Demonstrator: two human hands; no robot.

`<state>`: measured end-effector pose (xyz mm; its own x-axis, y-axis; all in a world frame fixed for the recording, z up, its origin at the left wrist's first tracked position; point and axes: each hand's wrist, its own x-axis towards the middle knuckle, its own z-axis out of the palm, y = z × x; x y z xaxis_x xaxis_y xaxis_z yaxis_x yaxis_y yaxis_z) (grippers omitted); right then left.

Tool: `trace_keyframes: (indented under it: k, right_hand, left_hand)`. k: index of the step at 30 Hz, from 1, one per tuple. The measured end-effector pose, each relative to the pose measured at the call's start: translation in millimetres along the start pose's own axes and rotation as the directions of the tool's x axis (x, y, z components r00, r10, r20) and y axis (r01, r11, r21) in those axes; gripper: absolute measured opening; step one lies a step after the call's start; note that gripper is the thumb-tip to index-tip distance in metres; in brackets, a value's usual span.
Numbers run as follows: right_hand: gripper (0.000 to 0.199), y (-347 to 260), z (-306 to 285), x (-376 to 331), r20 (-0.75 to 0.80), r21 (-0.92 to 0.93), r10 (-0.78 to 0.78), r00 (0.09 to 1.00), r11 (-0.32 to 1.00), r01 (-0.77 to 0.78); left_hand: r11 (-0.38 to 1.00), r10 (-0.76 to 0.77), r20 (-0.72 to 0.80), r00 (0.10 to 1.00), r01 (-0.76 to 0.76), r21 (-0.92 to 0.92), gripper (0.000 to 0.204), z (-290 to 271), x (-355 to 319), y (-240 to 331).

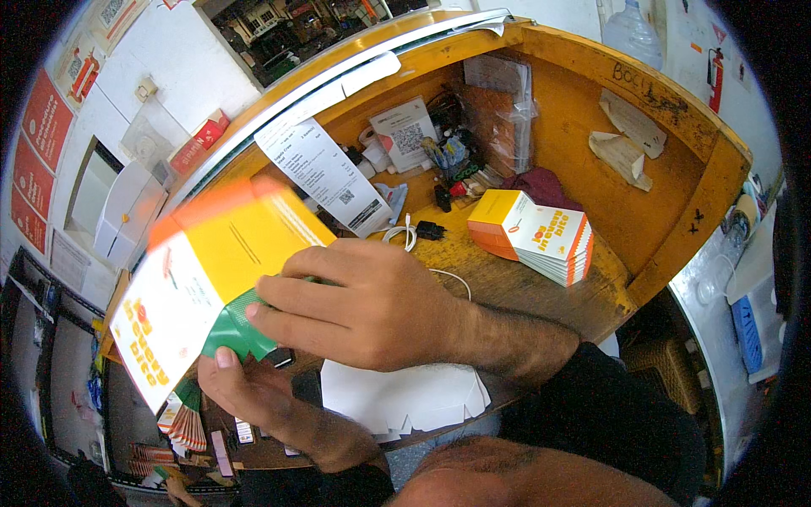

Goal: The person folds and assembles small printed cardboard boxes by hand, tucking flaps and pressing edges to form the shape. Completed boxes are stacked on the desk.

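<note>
A printed food carton (pixel 169 313), white, yellow and orange with a green part, is held up on the left, partly unfolded and tilted. My right hand (pixel 372 304) lies over its green part, fingers bent and pressed against it. Below, my left hand (pixel 262 406) grips the lower green edge, its thumb up against the carton and its other fingers mostly hidden. On the table near my wrists lies a stack of white card pieces (pixel 397 393) with notched edges. A stack of matching flat cartons (pixel 541 237) sits at the right on the wooden table.
A wooden counter wall (pixel 676 110) curves around the table's far and right sides. A long paper sheet (pixel 321 169) hangs at its inner face. Nearby are a white cable (pixel 412 232), a black plug (pixel 432 230) and a QR card (pixel 405 135). More cartons (pixel 182 422) lie lower left.
</note>
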<state>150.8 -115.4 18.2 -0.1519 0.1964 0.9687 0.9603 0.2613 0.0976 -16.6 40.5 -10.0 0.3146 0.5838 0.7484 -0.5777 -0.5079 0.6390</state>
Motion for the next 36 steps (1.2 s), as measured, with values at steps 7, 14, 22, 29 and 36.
trace_keyframes:
  k: [7,14,22,29,36]
  right_hand:
    - [0.027,4,-3,-3,-0.08,0.062,0.174,0.982,0.984,-0.169]
    - [0.018,-10,15,-6,-0.119,0.218,0.345,0.931,0.924,-0.315]
    - [0.013,-4,26,-8,-0.193,0.249,0.375,0.907,0.913,-0.325]
    - [0.015,1,26,-8,-0.216,0.243,0.364,0.906,0.919,-0.311]
    - [0.018,0,23,-5,-0.243,0.278,0.367,0.898,0.913,-0.299]
  left_hand:
    - [0.886,-0.095,0.238,0.967,-0.026,0.462,0.03,15,11,19]
    - [0.984,0.016,-0.086,0.996,-0.001,0.177,0.021,43,11,-2]
    - [0.993,0.021,-0.165,0.986,-0.001,0.119,0.026,55,14,-5]
    - [0.926,0.191,-0.078,0.978,-0.153,0.345,0.018,50,10,-17]
    - [0.996,-0.021,-0.117,0.993,0.011,-0.087,0.013,63,-1,-20]
